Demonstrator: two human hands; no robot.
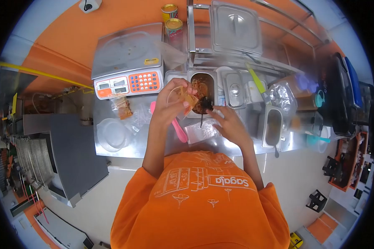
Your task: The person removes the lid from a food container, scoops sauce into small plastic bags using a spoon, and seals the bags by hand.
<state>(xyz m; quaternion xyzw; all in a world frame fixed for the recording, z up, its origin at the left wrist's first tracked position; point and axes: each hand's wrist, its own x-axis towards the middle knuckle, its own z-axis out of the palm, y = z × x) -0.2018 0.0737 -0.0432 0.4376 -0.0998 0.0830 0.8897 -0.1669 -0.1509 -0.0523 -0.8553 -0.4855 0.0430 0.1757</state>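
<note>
My left hand (176, 103) is closed on a small clear plastic bag (190, 101) with orange-brown food in it, held up beside a deep steel food pan (213, 79). Inside that pan lies a reddish, chunky sauce (200, 85). A black utensil (205, 104) rests at the pan's near end, its thin dark stem over the front rim. My right hand (230, 126) is just right of this utensil, fingers spread and fingertips close to it; whether they touch it I cannot tell. Below the hands are a pink-handled utensil (179, 132) and flat clear plastic bags (202, 132).
A weighing scale (129, 83) stands at the left, near a filled bag (122, 108) and a clear round lid (112, 135). To the right are a lidded steel pan (233, 89), a green-handled tool (257, 81) and another steel pan (273, 124). A metal rack (191, 33) rises behind.
</note>
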